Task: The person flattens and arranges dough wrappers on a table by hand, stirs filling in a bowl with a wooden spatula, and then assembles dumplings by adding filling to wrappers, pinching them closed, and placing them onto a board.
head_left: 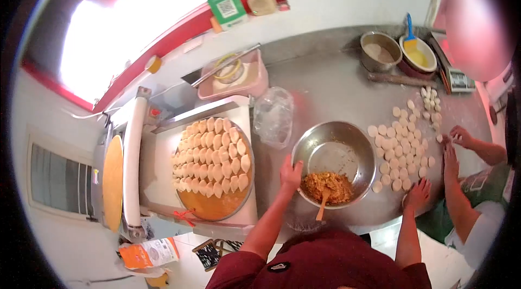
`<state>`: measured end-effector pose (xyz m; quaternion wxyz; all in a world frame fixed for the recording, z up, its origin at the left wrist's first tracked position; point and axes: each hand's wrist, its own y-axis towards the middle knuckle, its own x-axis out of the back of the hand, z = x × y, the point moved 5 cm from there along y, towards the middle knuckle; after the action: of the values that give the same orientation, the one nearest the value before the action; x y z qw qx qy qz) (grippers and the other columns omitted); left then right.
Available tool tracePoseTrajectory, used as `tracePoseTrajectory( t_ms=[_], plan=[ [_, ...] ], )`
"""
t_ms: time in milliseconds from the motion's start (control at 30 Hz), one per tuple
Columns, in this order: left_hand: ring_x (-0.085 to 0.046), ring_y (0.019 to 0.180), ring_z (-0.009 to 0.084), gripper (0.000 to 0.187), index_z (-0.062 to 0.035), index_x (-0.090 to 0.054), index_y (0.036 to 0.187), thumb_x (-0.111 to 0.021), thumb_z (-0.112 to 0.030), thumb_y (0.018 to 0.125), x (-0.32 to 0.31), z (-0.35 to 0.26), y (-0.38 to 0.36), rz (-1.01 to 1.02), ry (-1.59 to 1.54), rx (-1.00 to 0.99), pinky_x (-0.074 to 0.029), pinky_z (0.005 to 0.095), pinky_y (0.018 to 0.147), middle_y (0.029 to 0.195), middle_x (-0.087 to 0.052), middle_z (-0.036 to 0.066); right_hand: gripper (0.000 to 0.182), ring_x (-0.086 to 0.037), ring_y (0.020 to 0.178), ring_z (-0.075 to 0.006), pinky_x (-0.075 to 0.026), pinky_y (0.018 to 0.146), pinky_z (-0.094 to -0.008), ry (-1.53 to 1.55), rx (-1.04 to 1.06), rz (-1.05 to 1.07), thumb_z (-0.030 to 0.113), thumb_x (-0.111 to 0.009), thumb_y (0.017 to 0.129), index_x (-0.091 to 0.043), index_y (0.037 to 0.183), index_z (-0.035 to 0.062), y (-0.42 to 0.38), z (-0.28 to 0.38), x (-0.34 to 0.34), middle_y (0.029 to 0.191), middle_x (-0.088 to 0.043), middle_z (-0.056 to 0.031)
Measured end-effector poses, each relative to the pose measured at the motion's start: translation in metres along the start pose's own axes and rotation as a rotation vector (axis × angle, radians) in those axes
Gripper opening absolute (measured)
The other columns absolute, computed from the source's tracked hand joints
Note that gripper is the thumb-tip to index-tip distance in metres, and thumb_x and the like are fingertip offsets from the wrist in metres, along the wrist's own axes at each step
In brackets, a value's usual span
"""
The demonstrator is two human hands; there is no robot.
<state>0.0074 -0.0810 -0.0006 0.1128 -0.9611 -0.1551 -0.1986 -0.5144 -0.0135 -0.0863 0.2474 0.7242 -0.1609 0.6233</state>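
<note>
My left hand [291,174] grips the left rim of a large steel mixing bowl [362,150], thumb over the edge. Inside the bowl, an orange-brown chopped filling [339,187] lies toward the near side, with a wooden spoon [324,202] stuck in it and its handle over the near rim. Out to the right, my right hand [418,195] is low over the counter with fingers stretched out, beside the near edge of a spread of flat dough rounds [402,150]. Whether anything is under its palm is hidden.
Shaped dumplings [214,153] stand in rows on a round board [209,210] at left. A clear plastic bag [274,115] and pink tub [255,80] lie beyond. A co-worker's hands [461,136] work by small dough pieces [431,102]. Pots [380,53] and a rolling pin [401,80] sit back right.
</note>
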Motion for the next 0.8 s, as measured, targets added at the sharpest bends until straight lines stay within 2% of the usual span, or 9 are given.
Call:
tracePoseTrajectory(
  t_ms=[67, 133, 233, 300, 400, 467, 567, 700, 800],
  plan=[
    [-0.057, 0.094, 0.0373, 0.033, 0.0006, -0.053, 0.109, -0.058, -0.017, 0.081, -0.002, -0.001, 0.004, -0.045, 0.043, -0.089, -0.044, 0.0411, 0.081, 0.100, -0.059, 0.022, 0.046, -0.033, 0.129, -0.0256, -0.026, 0.103, -0.0436, 0.301, 0.054, 0.030, 0.029, -0.041, 0.091, -0.040, 0.132, 0.0083, 0.009, -0.030, -0.043, 0.140, -0.037, -0.0108],
    [-0.057, 0.094, 0.0373, 0.034, -0.0009, -0.053, 0.110, -0.057, -0.020, 0.082, 0.001, -0.001, 0.000, -0.041, 0.076, -0.063, -0.044, 0.0425, 0.081, 0.100, -0.059, 0.022, 0.048, -0.031, 0.130, -0.0246, -0.025, 0.103, -0.0444, 0.306, 0.062, 0.056, 0.031, -0.042, 0.092, -0.038, 0.134, 0.0098, 0.013, -0.023, -0.053, 0.141, -0.035, -0.0092],
    [-0.056, 0.096, 0.0376, 0.036, -0.0019, -0.052, 0.112, -0.058, -0.020, 0.082, 0.006, -0.024, -0.007, -0.013, 0.111, -0.031, -0.043, 0.0428, 0.082, 0.103, -0.058, 0.022, 0.050, -0.026, 0.134, -0.0222, -0.024, 0.104, -0.0463, -0.027, -0.017, 0.073, 0.036, -0.037, 0.095, -0.033, 0.138, 0.0114, -0.024, 0.003, -0.011, 0.145, -0.029, -0.0059],
    [-0.056, 0.095, 0.0382, 0.036, -0.0026, -0.052, 0.113, -0.058, -0.020, 0.082, -0.002, 0.005, -0.003, -0.034, 0.092, -0.086, -0.044, 0.0425, 0.081, 0.103, -0.059, 0.022, 0.053, -0.025, 0.135, -0.0221, -0.023, 0.105, -0.0474, -0.124, -0.007, 0.127, 0.038, -0.037, 0.094, -0.030, 0.140, 0.0118, -0.026, 0.012, -0.001, 0.147, -0.027, -0.0049],
    [-0.056, 0.096, 0.0385, 0.037, -0.0029, -0.052, 0.113, -0.058, -0.021, 0.082, 0.001, 0.001, 0.002, -0.018, 0.139, -0.049, -0.044, 0.0426, 0.082, 0.103, -0.058, 0.022, 0.059, -0.025, 0.135, -0.0223, -0.022, 0.105, -0.0490, 0.075, 0.017, 0.023, 0.040, -0.042, 0.092, -0.026, 0.142, 0.0126, -0.020, -0.007, -0.036, 0.148, -0.025, -0.0041],
    [-0.056, 0.096, 0.0384, 0.037, -0.0033, -0.052, 0.113, -0.058, -0.021, 0.082, 0.004, -0.009, -0.002, -0.042, 0.088, -0.059, -0.044, 0.0426, 0.082, 0.103, -0.059, 0.022, 0.065, -0.025, 0.134, -0.0240, -0.021, 0.106, -0.0470, 0.107, -0.051, 0.117, 0.041, -0.048, 0.089, -0.024, 0.142, 0.0119, -0.024, 0.004, -0.009, 0.147, -0.025, -0.0059],
    [-0.056, 0.096, 0.0381, 0.036, -0.0032, -0.051, 0.113, -0.058, -0.020, 0.082, 0.002, -0.007, -0.004, -0.033, 0.057, -0.017, -0.044, 0.0425, 0.081, 0.102, -0.059, 0.022, 0.069, -0.025, 0.134, -0.0267, -0.021, 0.108, -0.0439, 0.089, 0.193, -0.079, 0.041, -0.052, 0.087, -0.024, 0.142, 0.0098, -0.020, 0.023, 0.004, 0.146, -0.026, -0.0094],
    [-0.057, 0.094, 0.0374, 0.035, -0.0023, -0.051, 0.113, -0.057, -0.018, 0.082, 0.000, 0.001, 0.000, -0.027, 0.139, -0.007, -0.044, 0.0423, 0.080, 0.101, -0.059, 0.021, 0.069, -0.025, 0.133, -0.0309, -0.021, 0.108, -0.0437, 0.230, 0.226, -0.156, 0.039, -0.052, 0.087, -0.024, 0.141, 0.0080, 0.016, 0.044, -0.002, 0.146, -0.026, -0.0126],
    [-0.057, 0.091, 0.0375, 0.034, -0.0013, -0.051, 0.112, -0.057, -0.017, 0.082, -0.002, 0.001, 0.000, -0.069, 0.048, -0.154, -0.044, 0.0416, 0.078, 0.100, -0.060, 0.021, 0.068, -0.023, 0.134, -0.0333, -0.019, 0.108, -0.0464, 0.351, 0.302, -0.119, 0.036, -0.052, 0.086, -0.024, 0.141, 0.0072, 0.020, 0.046, -0.013, 0.147, -0.023, -0.0133]
  ],
)
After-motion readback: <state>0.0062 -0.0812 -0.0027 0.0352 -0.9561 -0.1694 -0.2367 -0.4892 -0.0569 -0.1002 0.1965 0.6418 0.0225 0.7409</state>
